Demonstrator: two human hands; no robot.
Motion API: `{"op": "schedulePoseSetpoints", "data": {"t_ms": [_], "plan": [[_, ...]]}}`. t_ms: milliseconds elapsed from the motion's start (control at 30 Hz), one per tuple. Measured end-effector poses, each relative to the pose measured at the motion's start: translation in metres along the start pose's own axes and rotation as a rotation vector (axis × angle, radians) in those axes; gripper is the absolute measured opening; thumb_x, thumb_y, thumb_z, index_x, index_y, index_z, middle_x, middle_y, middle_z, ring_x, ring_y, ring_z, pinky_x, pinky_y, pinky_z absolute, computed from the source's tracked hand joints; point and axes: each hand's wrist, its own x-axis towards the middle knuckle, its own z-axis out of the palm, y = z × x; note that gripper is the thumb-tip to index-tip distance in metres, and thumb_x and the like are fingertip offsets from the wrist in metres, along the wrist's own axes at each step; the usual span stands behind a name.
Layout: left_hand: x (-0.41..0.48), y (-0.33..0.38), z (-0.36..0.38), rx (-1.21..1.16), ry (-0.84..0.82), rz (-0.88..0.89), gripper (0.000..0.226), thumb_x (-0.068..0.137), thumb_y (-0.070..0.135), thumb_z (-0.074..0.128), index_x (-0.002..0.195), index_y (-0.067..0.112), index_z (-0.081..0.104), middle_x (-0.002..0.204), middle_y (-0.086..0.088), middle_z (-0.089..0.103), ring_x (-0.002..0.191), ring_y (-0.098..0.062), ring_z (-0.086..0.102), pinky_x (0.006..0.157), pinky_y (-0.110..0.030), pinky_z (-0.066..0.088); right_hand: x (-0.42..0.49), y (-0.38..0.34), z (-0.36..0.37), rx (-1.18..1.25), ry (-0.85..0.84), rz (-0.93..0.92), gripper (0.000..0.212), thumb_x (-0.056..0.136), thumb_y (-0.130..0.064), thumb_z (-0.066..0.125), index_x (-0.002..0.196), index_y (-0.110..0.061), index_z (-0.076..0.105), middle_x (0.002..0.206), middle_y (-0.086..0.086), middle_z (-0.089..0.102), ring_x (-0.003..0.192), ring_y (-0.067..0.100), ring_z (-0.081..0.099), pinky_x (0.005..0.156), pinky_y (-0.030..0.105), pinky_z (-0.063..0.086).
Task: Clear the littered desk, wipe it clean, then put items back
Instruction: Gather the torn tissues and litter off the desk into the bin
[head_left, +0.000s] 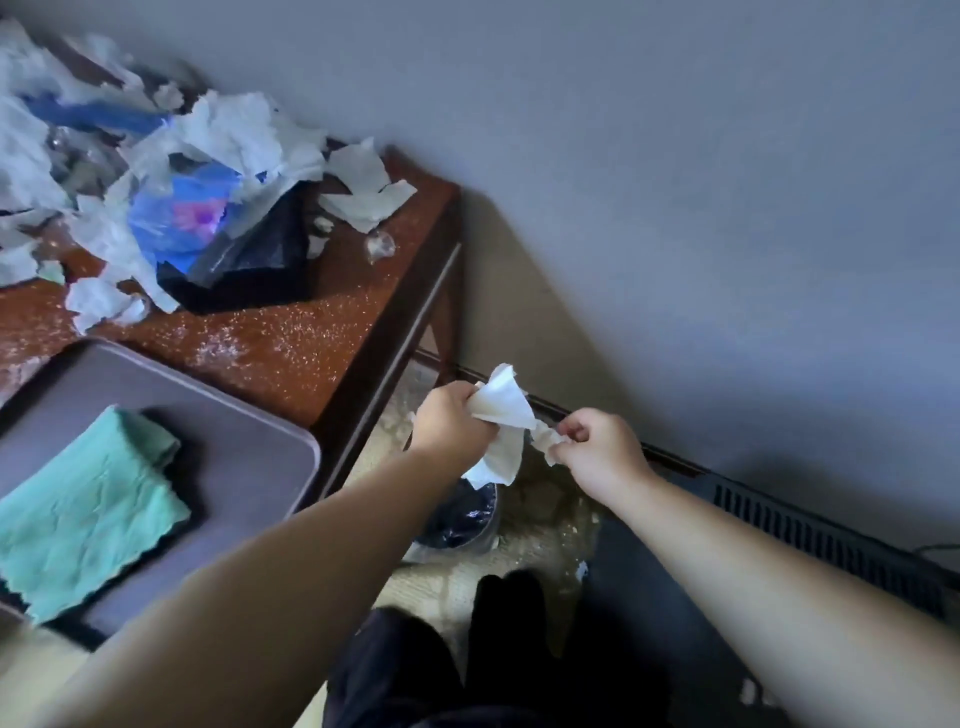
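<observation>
White crumpled paper tissue (501, 410): off the desk, above round bin w/ dark liner (462, 519). My left hand (449, 421) has fingers curled tight round it; right hand (597, 452) pinches small twisted paper scrap (545, 441). Step: centre both over bin mouth before letting go, else bits hit floor. Clearance: brown wooden desk (337, 332) edge close at left, dark baseboard (670, 457) just behind; open room twd me.
</observation>
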Motion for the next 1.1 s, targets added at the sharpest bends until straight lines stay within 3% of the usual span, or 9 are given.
{"op": "schedulePoseSetpoints", "data": {"t_ms": [167,300,433,633,700,800,900,1000,1100], "plan": [[0.023,-0.068,0.034,-0.213,0.117,-0.245,0.012,0.08,0.007,0.064,0.088,0.015,0.064,0.073,0.001,0.063,0.066,-0.017,0.058,0.052,-0.024,0.043,0.052,0.043,0.052,0.154,-0.156,0.211,0.011,0.079,-0.01,0.065,0.084,-0.018,0.061,0.079,0.002,0.066,0.074,0.022,0.063,0.069,0.033,0.052],[0.063,-0.139,0.066,-0.404,0.19,-0.404,0.022,0.071,0.013,0.074,0.086,0.026,0.064,0.084,-0.001,0.067,0.083,-0.024,0.065,0.077,-0.036,0.055,0.1,0.082,0.129,0.19,-0.211,0.285,0.015,0.079,-0.004,0.065,0.081,-0.018,0.06,0.073,0.0,0.062,0.073,0.023,0.06,0.061,0.028,0.046],[0.112,-0.226,0.108,-0.551,0.282,-0.564,0.031,0.061,0.014,0.072,0.091,0.01,0.068,0.081,-0.008,0.066,0.08,-0.03,0.063,0.074,-0.035,0.051,0.148,0.134,0.216,0.267,-0.317,0.358,0.02,0.079,0.008,0.054,0.068,-0.009,0.054,0.071,0.017,0.055,0.058,0.023,0.051,0.05,0.028,0.035],[0.16,-0.33,0.164,-0.642,0.223,-0.789,0.031,0.084,0.0,0.063,0.11,0.018,0.06,0.09,-0.002,0.06,0.078,-0.018,0.057,0.078,-0.037,0.051,0.191,0.197,0.292,0.452,-0.341,0.57,0.025,0.089,0.002,0.045,0.096,-0.014,0.062,0.069,0.009,0.06,0.045,0.016,0.052,0.042,0.02,0.039],[0.158,-0.337,0.169,-0.678,0.134,-0.766,0.037,0.09,0.0,0.056,0.123,0.016,0.055,0.106,-0.001,0.055,0.094,-0.017,0.054,0.083,-0.033,0.045,0.192,0.205,0.29,0.47,-0.327,0.604,0.028,0.092,-0.002,0.046,0.102,-0.025,0.057,0.078,0.004,0.064,0.056,0.016,0.059,0.049,0.021,0.043],[0.151,-0.328,0.167,-0.723,0.24,-0.773,0.038,0.09,-0.001,0.053,0.125,0.013,0.059,0.125,-0.003,0.057,0.115,-0.023,0.053,0.102,-0.037,0.04,0.187,0.2,0.268,0.494,-0.345,0.617,0.025,0.096,-0.007,0.045,0.101,-0.028,0.058,0.083,-0.003,0.063,0.068,0.015,0.062,0.06,0.026,0.044],[0.138,-0.296,0.152,-0.659,0.347,-0.723,0.039,0.085,-0.006,0.055,0.117,0.012,0.066,0.121,-0.007,0.062,0.091,-0.019,0.062,0.081,-0.029,0.05,0.177,0.182,0.24,0.507,-0.369,0.626,0.023,0.098,-0.007,0.044,0.101,-0.024,0.06,0.091,-0.004,0.064,0.079,0.018,0.063,0.064,0.028,0.044],[0.114,-0.254,0.125,-0.55,0.387,-0.664,0.036,0.085,-0.003,0.051,0.1,0.022,0.072,0.084,0.004,0.067,0.065,-0.013,0.059,0.056,-0.016,0.047,0.158,0.155,0.214,0.481,-0.371,0.603,0.021,0.096,-0.006,0.047,0.103,-0.018,0.062,0.093,0.0,0.064,0.072,0.015,0.06,0.061,0.026,0.041],[0.088,-0.201,0.095,-0.405,0.366,-0.575,0.029,0.088,0.005,0.05,0.094,0.024,0.071,0.084,0.0,0.065,0.076,-0.021,0.059,0.066,-0.025,0.046,0.137,0.116,0.18,0.352,-0.357,0.496,0.018,0.093,-0.001,0.052,0.1,-0.013,0.063,0.079,0.003,0.062,0.063,0.013,0.057,0.055,0.024,0.04]]}}
